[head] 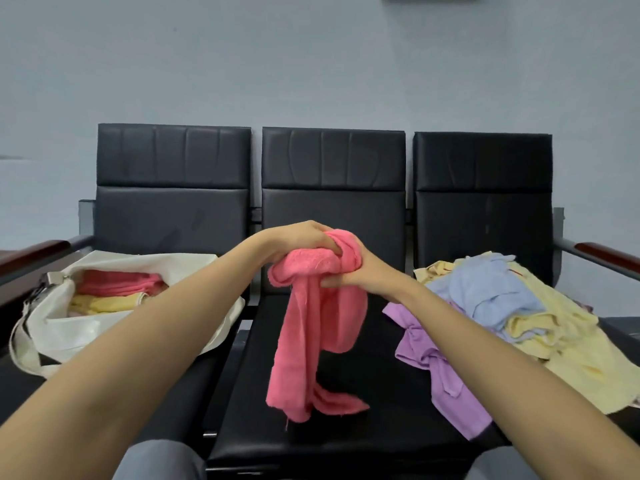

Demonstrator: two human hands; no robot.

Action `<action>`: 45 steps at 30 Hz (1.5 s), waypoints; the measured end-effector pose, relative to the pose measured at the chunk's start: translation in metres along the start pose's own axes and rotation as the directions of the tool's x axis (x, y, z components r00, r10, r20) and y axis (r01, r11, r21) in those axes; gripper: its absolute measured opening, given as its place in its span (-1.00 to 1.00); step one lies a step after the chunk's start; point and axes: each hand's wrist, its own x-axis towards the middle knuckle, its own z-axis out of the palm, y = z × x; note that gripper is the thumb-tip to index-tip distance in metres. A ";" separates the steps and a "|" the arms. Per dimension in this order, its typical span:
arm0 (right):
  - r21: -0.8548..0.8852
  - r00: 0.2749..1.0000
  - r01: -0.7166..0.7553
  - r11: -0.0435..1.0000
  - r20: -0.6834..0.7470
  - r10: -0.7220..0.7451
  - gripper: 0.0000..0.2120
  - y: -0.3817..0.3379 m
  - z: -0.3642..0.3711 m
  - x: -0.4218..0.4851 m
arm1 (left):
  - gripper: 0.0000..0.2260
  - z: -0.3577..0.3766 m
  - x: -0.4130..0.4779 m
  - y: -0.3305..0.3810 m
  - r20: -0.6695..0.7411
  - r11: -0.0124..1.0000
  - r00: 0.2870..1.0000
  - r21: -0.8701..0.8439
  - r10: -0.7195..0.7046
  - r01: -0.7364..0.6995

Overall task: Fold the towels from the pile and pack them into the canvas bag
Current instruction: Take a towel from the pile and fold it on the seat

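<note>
Your left hand (299, 237) and right hand (363, 271) both grip the bunched pink towel (311, 327) over the middle seat (374, 393), its lower end on the cushion. Canvas bag (69, 327) lies on the left seat, towel pile (519, 306) on the right seat.

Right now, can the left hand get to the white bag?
Probably yes. The white bag lies open on the seat beside the left arm, nothing between them. But the left hand grips the pink towel with the right hand, so it is busy.
</note>
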 end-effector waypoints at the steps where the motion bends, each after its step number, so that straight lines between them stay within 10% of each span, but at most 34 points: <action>1: -0.019 0.999 -0.023 1.000 -0.025 0.022 -0.24 0.001 0.006 0.001 | -0.84 0.000 0.001 0.002 0.008 1.000 1.000 0.016 0.001 -0.001; 4: -0.218 0.978 -0.197 0.956 -0.111 0.176 -0.81 0.007 0.014 -0.003 | -0.85 -0.007 -0.003 0.004 0.005 1.000 1.000 0.015 0.002 -0.002; 7: -0.480 0.970 -0.244 0.843 -0.127 0.208 -0.93 0.012 -0.005 -0.008 | -0.83 -0.016 -0.013 -0.004 0.037 0.996 0.997 0.061 -0.071 0.069; 17: -0.211 0.949 -0.262 0.942 0.118 0.291 -0.86 -0.007 -0.055 -0.026 | -0.70 -0.023 -0.026 -0.028 0.217 0.899 0.887 0.261 -0.408 0.350; 26: -0.765 0.738 -0.377 0.522 0.093 0.668 -0.61 0.026 -0.059 0.007 | -0.69 -0.013 0.031 -0.078 0.312 0.867 0.823 0.328 -0.475 0.376; 30: -0.860 0.907 -0.400 0.317 -0.320 0.275 -0.75 0.048 -0.058 0.041 | -0.75 -0.013 0.073 -0.099 -0.194 0.762 0.976 0.615 -0.102 0.202; 36: -0.881 0.910 -0.361 0.307 -0.405 -0.091 -0.71 0.056 -0.059 0.065 | -0.85 -0.007 0.085 -0.118 -0.562 0.681 0.731 0.709 0.387 0.184; 45: -0.940 0.971 -0.164 0.299 -0.100 0.219 -0.61 0.140 -0.003 0.009 | -0.80 0.069 0.051 -0.210 -0.281 0.737 0.959 0.643 -0.024 0.207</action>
